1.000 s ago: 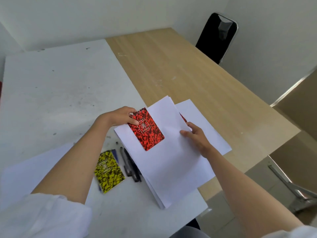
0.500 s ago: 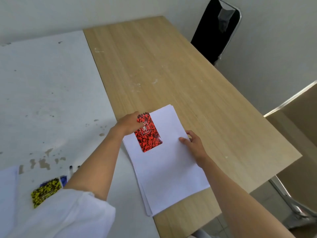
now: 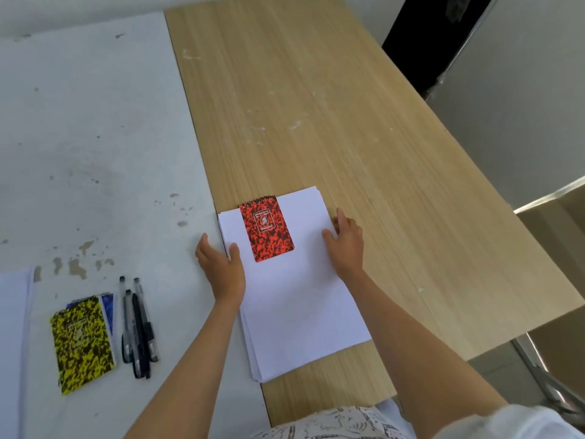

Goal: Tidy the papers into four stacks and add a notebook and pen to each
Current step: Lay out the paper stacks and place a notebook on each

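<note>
One stack of white paper sheets (image 3: 297, 299) lies on the light wooden desk (image 3: 332, 122), its left edge along the seam with the white speckled desk (image 3: 95, 137). One red-and-black spiral notebook (image 3: 266, 228) rests on the stack's far part. The left hand (image 3: 221, 264) and right hand (image 3: 346, 242) lie flat, fingers spread, against the stack's two long sides, gripping nothing. Near left lie one yellow-and-black notebook (image 3: 81, 342) over one blue notebook (image 3: 107, 307), and beside them four dark pens (image 3: 139, 327). One more white sheet (image 3: 12, 343) shows at the left edge.
</note>
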